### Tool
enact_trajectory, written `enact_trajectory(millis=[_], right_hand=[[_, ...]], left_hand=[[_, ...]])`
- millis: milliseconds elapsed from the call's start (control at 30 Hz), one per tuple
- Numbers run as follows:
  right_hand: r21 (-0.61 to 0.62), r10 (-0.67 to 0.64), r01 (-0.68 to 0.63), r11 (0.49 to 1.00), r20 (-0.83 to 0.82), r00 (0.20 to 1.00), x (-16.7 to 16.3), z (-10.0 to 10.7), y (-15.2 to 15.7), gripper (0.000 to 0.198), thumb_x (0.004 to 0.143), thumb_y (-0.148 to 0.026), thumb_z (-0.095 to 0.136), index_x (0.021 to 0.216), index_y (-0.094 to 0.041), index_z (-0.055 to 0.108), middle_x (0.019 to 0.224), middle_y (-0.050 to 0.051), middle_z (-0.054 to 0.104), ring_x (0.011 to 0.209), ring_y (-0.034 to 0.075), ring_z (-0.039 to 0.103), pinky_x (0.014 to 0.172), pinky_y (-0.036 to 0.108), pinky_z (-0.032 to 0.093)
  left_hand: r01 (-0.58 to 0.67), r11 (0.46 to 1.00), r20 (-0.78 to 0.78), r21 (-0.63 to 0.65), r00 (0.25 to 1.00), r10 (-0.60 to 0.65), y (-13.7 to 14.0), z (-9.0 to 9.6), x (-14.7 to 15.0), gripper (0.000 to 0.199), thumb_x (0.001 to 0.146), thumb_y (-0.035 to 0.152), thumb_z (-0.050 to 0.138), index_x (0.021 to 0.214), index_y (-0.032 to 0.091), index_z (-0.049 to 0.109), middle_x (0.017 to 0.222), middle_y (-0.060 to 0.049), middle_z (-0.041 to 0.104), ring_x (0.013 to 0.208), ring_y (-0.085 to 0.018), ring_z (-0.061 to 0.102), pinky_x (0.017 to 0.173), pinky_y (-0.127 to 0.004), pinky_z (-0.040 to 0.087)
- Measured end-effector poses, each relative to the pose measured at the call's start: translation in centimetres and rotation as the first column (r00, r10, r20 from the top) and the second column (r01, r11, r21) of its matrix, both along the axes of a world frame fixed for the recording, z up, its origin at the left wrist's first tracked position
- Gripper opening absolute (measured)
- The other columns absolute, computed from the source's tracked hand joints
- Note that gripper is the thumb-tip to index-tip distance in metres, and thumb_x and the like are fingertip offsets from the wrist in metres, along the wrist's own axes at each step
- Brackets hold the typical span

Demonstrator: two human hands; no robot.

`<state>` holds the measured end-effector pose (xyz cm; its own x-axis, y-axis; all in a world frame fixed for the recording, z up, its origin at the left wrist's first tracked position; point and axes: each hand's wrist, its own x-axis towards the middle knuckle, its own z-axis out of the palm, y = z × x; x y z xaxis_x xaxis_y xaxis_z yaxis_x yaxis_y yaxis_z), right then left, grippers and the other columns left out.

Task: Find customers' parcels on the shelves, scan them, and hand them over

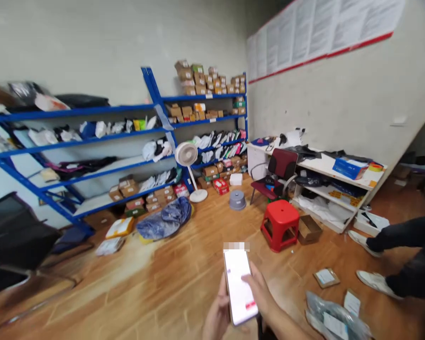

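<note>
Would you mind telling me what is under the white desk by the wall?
Under the desk a lower shelf holds white bags and yellow-labelled items. A dark red chair hides the left end, so what is there cannot be seen.

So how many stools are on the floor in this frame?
2. A red plastic stool stands near the white desk, and a smaller grey stool sits further back by the standing fan. Others could be hidden behind the shelving clutter.

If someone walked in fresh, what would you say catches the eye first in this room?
Probably the lit phone low in the middle, gripped by the left hand with the right hand touching its screen. Behind it a red stool stands on the wooden floor, and blue shelves crammed with boxes line the back wall.
</note>
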<state>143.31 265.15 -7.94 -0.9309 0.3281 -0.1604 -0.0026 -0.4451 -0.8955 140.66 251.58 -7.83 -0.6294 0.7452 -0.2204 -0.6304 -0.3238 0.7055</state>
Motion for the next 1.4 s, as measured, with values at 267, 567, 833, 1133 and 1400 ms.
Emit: enact_trajectory(millis=[267, 567, 833, 1133, 1400], right_hand=[[0.062, 0.081, -0.079, 0.995, -0.037, 0.996, -13.6, 2.1, 11.7, 0.031, 0.07, -0.019, 0.06, 0.101, -0.018, 0.061, 0.088, 0.002, 0.072, 0.076, 0.02, 0.064, 0.066, 0.029, 0.049], [0.032, 0.232, -0.231, 0.972, -0.037, 0.972, -22.0, 1.3, 18.1, 0.036, 0.076, -0.021, 0.053, 0.113, -0.019, 0.056, 0.093, 0.003, 0.07, 0.081, 0.02, 0.064, 0.07, 0.031, 0.049], [0.025, 0.328, -0.328, 0.945, -0.053, 0.943, -30.8, -0.4, 20.8, 0.037, 0.085, -0.021, 0.046, 0.121, -0.021, 0.053, 0.108, 0.004, 0.068, 0.092, 0.022, 0.064, 0.08, 0.035, 0.047], [0.124, 0.308, -0.299, 0.946, -0.067, 0.949, -47.5, -0.5, 21.2, 0.038, 0.085, -0.018, 0.045, 0.12, -0.023, 0.057, 0.11, 0.004, 0.067, 0.099, 0.023, 0.061, 0.085, 0.036, 0.045], [0.143, 0.372, -0.36, 0.922, -0.064, 0.926, -58.4, 0.6, 20.4, 0.039, 0.085, -0.019, 0.047, 0.124, -0.024, 0.053, 0.111, 0.003, 0.066, 0.094, 0.02, 0.061, 0.083, 0.035, 0.046]], left_hand=[[-0.083, 0.995, -0.04, 0.047, 0.996, 0.084, 11.3, 1.6, -12.4, 0.082, 0.082, 0.032, 0.049, 0.152, 0.036, 0.008, 0.151, -0.003, 0.036, 0.117, -0.033, 0.052, 0.08, -0.041, 0.055], [-0.132, 0.991, -0.049, -0.009, 0.99, 0.131, 16.9, 2.8, -21.0, 0.081, 0.08, 0.031, 0.048, 0.153, 0.033, 0.011, 0.152, -0.002, 0.035, 0.123, -0.035, 0.048, 0.082, -0.04, 0.055], [-0.085, 0.993, -0.029, -0.083, 0.996, 0.082, 18.6, 2.5, -31.4, 0.084, 0.081, 0.034, 0.05, 0.152, 0.038, 0.005, 0.149, -0.007, 0.038, 0.104, -0.034, 0.06, 0.05, -0.029, 0.055], [-0.02, 0.998, -0.009, -0.065, 1.0, 0.02, 18.8, 2.4, -49.0, 0.088, 0.078, 0.039, 0.053, 0.152, 0.035, 0.007, 0.143, -0.006, 0.047, 0.11, -0.033, 0.057, 0.076, -0.041, 0.056], [-0.013, 0.998, -0.066, -0.063, 0.998, 0.009, 17.7, 2.8, -60.1, 0.088, 0.08, 0.034, 0.048, 0.153, 0.032, 0.0, 0.14, -0.011, 0.049, 0.101, -0.032, 0.061, 0.047, -0.026, 0.054]])
